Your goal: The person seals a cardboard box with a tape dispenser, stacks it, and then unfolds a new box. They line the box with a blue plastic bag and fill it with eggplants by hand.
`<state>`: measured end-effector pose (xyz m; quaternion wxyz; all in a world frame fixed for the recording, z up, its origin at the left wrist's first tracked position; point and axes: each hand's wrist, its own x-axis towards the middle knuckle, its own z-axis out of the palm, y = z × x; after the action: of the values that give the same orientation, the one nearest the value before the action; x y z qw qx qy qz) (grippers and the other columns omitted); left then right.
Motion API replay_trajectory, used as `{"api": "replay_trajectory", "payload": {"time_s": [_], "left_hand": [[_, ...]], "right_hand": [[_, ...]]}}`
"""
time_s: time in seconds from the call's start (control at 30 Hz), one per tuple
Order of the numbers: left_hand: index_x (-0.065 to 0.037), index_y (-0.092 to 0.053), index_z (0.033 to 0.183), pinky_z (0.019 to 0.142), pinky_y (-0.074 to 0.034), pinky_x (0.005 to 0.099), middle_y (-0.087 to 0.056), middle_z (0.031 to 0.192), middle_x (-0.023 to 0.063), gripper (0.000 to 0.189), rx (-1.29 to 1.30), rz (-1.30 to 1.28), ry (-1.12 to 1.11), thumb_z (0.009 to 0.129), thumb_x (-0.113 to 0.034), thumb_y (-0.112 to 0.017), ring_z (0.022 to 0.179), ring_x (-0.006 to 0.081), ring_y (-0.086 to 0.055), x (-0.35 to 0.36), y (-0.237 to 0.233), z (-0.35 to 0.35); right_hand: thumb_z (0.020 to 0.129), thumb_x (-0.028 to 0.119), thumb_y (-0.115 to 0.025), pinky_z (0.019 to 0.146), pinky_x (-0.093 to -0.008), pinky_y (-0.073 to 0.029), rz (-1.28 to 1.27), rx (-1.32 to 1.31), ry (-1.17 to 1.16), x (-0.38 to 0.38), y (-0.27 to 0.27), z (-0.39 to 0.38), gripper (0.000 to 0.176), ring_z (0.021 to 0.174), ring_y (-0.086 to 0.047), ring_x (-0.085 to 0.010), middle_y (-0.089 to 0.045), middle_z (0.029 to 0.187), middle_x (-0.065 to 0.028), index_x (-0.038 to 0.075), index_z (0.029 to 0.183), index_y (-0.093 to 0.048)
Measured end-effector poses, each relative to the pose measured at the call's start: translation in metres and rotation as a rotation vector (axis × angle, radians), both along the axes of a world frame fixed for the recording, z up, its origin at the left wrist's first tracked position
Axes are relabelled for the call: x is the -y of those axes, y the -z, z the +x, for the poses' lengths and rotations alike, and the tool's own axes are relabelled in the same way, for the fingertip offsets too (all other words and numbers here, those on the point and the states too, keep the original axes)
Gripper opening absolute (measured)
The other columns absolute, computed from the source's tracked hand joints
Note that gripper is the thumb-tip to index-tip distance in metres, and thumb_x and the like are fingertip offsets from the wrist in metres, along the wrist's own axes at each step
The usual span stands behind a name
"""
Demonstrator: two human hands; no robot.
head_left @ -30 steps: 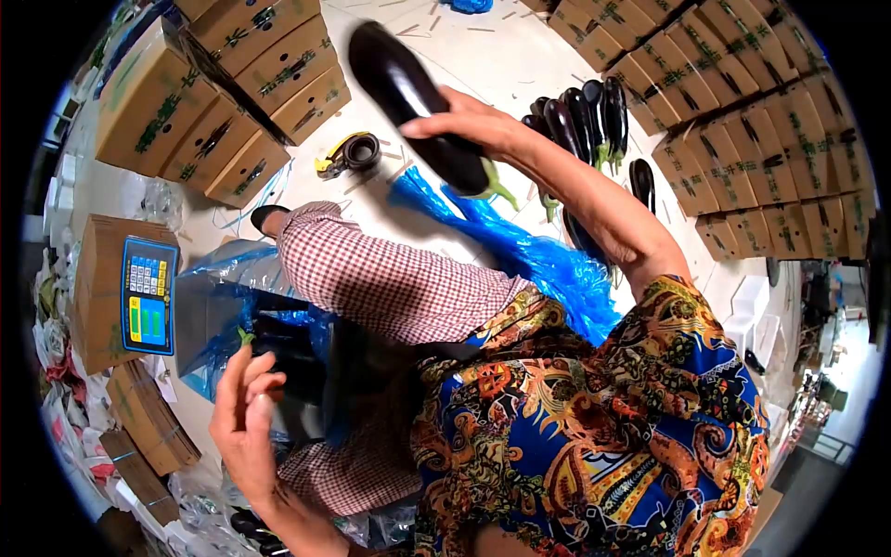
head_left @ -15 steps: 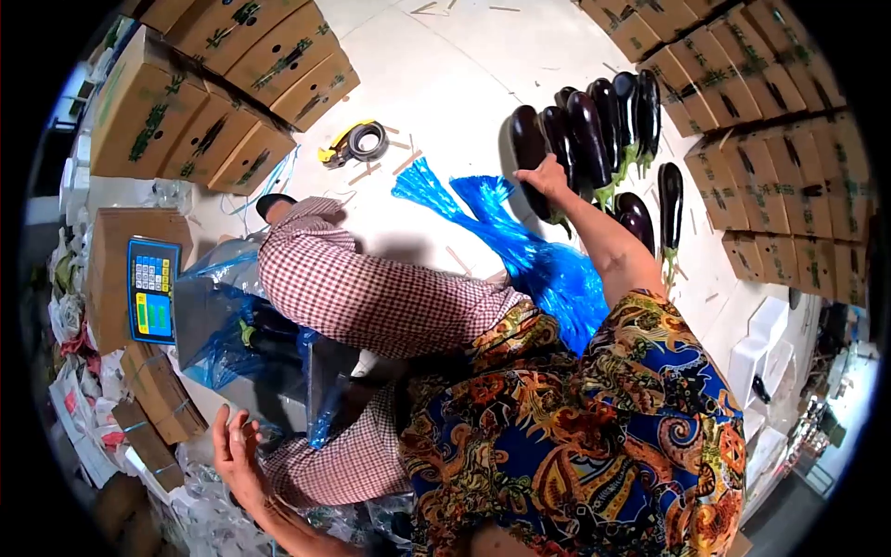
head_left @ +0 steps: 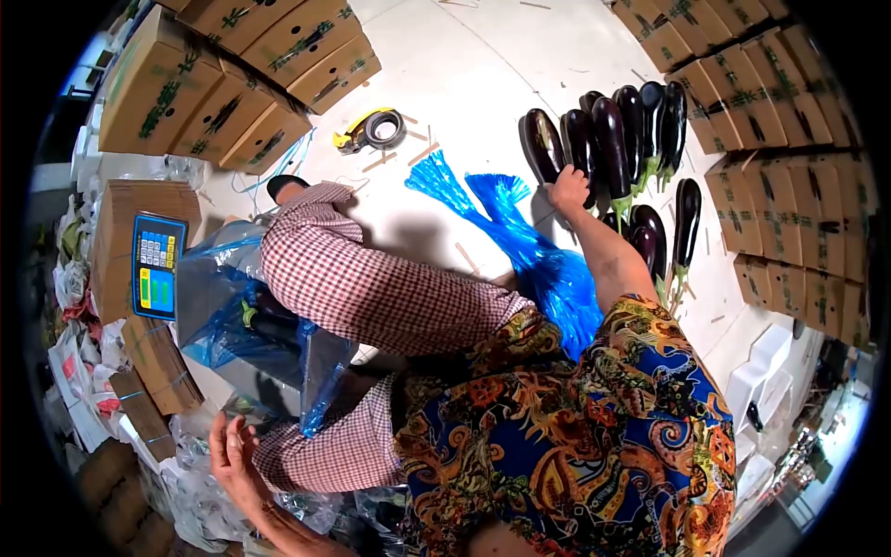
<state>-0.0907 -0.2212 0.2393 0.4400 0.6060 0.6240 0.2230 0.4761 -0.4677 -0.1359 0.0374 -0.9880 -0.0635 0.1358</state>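
Observation:
My right hand (head_left: 569,190) is closed around the stem end of the leftmost dark purple eggplant (head_left: 541,144); my fingers hide its stem. More eggplants (head_left: 610,144) lie close beside it in a row, green stems toward me. Empty-handed, my left hand (head_left: 234,450) hovers at the lower left with loosely bent fingers apart. Near it, by my legs, is an open container lined with a clear blue plastic bag (head_left: 218,348), with eggplants (head_left: 269,325) inside. Shiny blue plastic bags (head_left: 557,288) lie bunched on the floor between my leg and right arm.
A scale display (head_left: 158,266) stands left of the lined container. Labelled cardboard boxes (head_left: 186,88) are stacked at upper left, and more boxes (head_left: 789,190) at right. A tape dispenser (head_left: 371,130) lies on the pale floor (head_left: 445,70). White foam boxes (head_left: 756,371) stand at lower right.
My right hand has drawn back from the leftmost eggplant's middle to its stem end, and its fingers have closed. That eggplant now sits at a different tilt. My left hand is nearly still.

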Motion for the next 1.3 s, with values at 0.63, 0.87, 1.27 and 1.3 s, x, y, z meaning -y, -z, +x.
{"api": "replay_trajectory", "payload": {"time_s": [0.63, 0.87, 1.27, 1.3], "left_hand": [[0.001, -0.056, 0.124, 0.092, -0.047, 0.0335, -0.059, 0.123, 0.0125, 0.037, 0.033, 0.388, -0.654, 0.092, -0.017, -0.056, 0.106, 0.024, -0.06, 0.052, 0.05, -0.185], [-0.002, -0.057, 0.115, 0.091, -0.045, 0.0471, -0.061, 0.111, 0.02, 0.039, -0.935, 0.149, -0.315, 0.083, -0.024, -0.063, 0.104, 0.0388, -0.056, 0.121, 0.145, -0.23], [-0.003, -0.065, 0.096, 0.072, -0.055, 0.0388, -0.066, 0.093, 0.0144, 0.019, -0.725, 0.061, 0.159, 0.078, -0.007, -0.061, 0.085, 0.0297, -0.066, 0.116, 0.137, -0.127], [-0.003, -0.063, 0.102, 0.073, -0.055, 0.0359, -0.066, 0.096, 0.0139, 0.023, -0.711, 0.221, 0.105, 0.078, -0.005, -0.061, 0.088, 0.028, -0.065, 0.113, 0.132, -0.132]], "right_hand": [[0.082, 0.041, -0.063, 0.068, -0.0372, -0.05, 0.019, -0.252, -0.486, -0.003, -0.045, 0.038, 0.044, 0.076, -0.065, -0.0242, -0.067, 0.082, -0.0155, -0.001, 0.093, -0.066], [0.087, 0.035, -0.067, 0.068, -0.0306, -0.049, 0.662, -0.739, -0.45, -0.131, -0.044, 0.092, 0.041, 0.082, -0.061, -0.0167, -0.064, 0.096, -0.0045, 0.006, 0.116, -0.06], [0.093, 0.03, -0.06, 0.087, -0.0356, -0.051, 0.854, -0.659, -1.184, -0.328, -0.26, -0.137, 0.034, 0.097, -0.063, -0.019, -0.068, 0.104, -0.0102, 0.006, 0.115, -0.066], [0.092, 0.03, -0.061, 0.085, -0.0351, -0.051, 0.845, -0.644, -1.162, -0.33, -0.264, -0.138, 0.033, 0.095, -0.064, -0.0184, -0.068, 0.102, -0.0097, 0.006, 0.115, -0.066]]}}
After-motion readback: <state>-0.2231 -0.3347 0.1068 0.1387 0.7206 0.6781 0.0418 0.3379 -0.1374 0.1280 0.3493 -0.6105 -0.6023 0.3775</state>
